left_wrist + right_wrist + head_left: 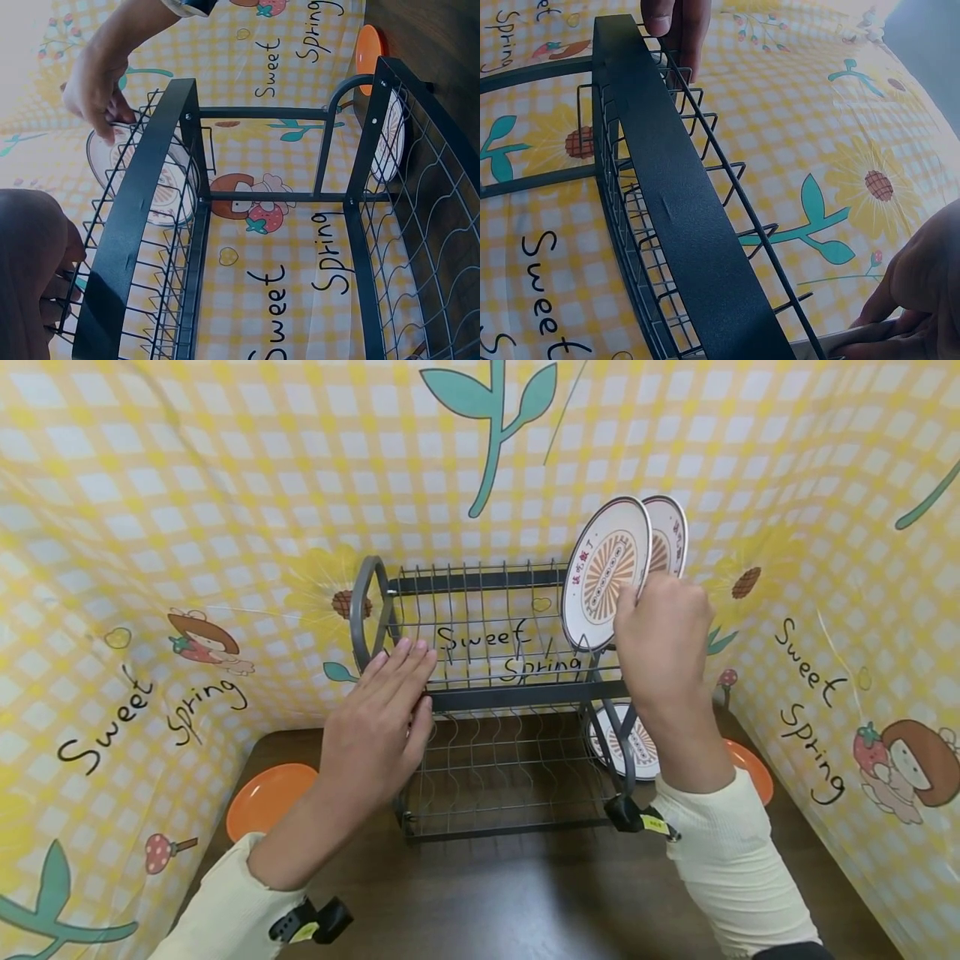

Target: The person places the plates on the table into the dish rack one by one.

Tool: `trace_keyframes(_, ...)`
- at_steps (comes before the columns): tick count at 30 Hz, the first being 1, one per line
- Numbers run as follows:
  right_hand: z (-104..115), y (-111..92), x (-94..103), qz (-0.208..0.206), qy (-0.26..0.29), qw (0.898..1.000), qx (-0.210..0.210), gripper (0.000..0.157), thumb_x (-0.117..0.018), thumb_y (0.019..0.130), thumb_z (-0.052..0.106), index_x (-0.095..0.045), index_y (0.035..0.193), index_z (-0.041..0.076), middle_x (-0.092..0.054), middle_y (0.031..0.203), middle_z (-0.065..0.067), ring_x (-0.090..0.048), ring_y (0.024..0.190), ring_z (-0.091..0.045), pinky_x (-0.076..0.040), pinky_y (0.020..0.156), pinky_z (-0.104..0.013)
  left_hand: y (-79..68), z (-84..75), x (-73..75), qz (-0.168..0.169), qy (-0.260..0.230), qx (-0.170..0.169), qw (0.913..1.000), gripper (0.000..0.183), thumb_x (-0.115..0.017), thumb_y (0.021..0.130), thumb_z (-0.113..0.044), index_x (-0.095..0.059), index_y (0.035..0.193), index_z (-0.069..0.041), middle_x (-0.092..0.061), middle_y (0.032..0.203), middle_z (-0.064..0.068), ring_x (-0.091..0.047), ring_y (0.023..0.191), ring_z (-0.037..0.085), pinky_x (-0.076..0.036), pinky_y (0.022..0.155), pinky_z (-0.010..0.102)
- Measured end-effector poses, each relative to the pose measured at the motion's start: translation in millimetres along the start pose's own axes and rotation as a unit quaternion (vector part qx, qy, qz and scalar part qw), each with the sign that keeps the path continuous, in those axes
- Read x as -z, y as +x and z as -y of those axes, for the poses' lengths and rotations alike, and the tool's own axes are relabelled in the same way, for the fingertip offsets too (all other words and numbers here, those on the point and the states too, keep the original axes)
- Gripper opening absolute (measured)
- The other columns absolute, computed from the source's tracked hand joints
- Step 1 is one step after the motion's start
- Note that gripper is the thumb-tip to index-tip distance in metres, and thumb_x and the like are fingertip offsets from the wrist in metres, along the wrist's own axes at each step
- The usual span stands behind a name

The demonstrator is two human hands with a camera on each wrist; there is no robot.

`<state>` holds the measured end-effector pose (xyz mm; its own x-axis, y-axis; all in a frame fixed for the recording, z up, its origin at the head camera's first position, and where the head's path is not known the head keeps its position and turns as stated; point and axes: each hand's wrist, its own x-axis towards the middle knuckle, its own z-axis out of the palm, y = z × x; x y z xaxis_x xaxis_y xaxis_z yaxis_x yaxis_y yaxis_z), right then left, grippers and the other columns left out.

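A black two-tier dish rack [525, 695] stands on the dark table. Two white plates with a brown sunburst pattern, a front plate [603, 572] and a rear plate [667, 531], lean upright at the right end of its upper tier. My right hand [663, 643] grips a plate there by its edge, thumb toward the front plate; the hand hides part of both. At the upper tier's left front corner, my left hand [375, 727] holds the rack, fingers over the rail and thumb at the front bar [667, 195].
Another patterned white plate [626, 743] shows by the right end of the lower tier. An orange plate [270, 797] lies on the table left of the rack, and a second orange plate [750, 768] is partly hidden by my right forearm. Yellow checked cloth [300, 460] surrounds the table.
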<state>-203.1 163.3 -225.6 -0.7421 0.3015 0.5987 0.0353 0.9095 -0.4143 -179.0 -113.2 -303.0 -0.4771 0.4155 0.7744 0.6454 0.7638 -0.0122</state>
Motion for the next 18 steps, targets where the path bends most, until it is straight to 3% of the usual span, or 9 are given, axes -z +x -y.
trace_keyframes(6, -1.1, 0.5, 0.6, 0.001, 0.005, 1.000, 0.000, 0.038, -0.060, 0.095, 0.022, -0.068, 0.093, -0.015, -0.067, 0.081, -0.028, -0.063, 0.071, -0.040, -0.051, 0.060, -0.046, 0.4, -0.6, 0.0, 0.002, -0.001, 0.002, 1.0000, 0.045, -0.061, 0.090, -0.013, -0.056, 0.134, -0.003, -0.058, 0.134, 0.013, -0.053, 0.128, 0.026, -0.041, 0.111, 0.041)
trace_keyframes(12, -2.9, -2.1, 0.7, -0.010, 0.047, 0.999, 0.003, 0.038, -0.066, 0.091, 0.027, -0.068, 0.099, -0.010, -0.068, 0.077, -0.026, -0.065, 0.071, -0.039, -0.050, 0.059, -0.043, 0.5, -1.2, 0.2, 0.003, -0.002, 0.006, 1.0000, 0.045, -0.061, 0.090, -0.013, -0.057, 0.133, -0.003, -0.058, 0.134, 0.013, -0.052, 0.129, 0.026, -0.040, 0.111, 0.041)
trace_keyframes(18, -5.0, -9.4, 3.9, -0.012, 0.067, 0.998, 0.017, 0.032, -0.065, 0.092, 0.027, -0.066, 0.087, -0.005, -0.061, 0.066, -0.019, -0.054, 0.061, -0.030, -0.038, 0.051, -0.034, 1.0, -1.7, 0.9, 0.003, -0.004, 0.010, 0.9999, 0.045, -0.060, 0.090, -0.013, -0.057, 0.134, -0.004, -0.058, 0.134, 0.013, -0.052, 0.129, 0.026, -0.040, 0.111, 0.041)
